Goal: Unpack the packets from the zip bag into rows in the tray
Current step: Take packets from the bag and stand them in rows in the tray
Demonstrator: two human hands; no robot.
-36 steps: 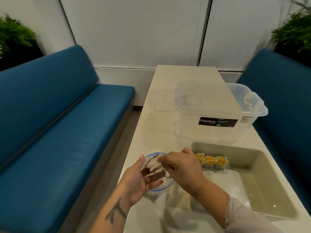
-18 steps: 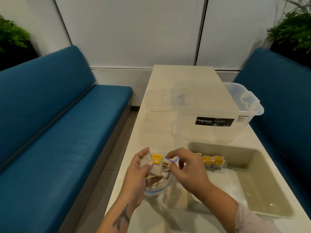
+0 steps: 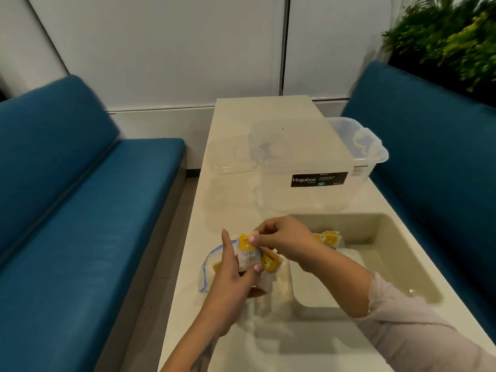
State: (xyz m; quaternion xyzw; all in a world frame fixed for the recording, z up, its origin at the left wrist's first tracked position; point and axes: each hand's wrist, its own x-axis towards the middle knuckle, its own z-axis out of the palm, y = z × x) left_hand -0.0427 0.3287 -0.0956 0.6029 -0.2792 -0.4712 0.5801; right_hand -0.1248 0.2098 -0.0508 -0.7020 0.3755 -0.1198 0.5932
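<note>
Clear box (image 3: 316, 167) behind tray (image 3: 397, 253) (benches flanking)

L hand (image 3: 231, 275) grips a bunch of packets (image 3: 251, 257) w/ yellow labels, thumb across the front. R hand (image 3: 281, 241) pinches the top of one packet just above the L fingers (image 3: 226, 244). Zip bag (image 3: 209, 267) lies on the surface (image 3: 241, 111) under and behind L fingers. Tray (image 3: 397, 253) sits beyond the R fingers (image 3: 261, 232), a few packets (image 3: 328, 237) in its far corner. Clear Megabox tub (image 3: 316, 167) further off.
</note>
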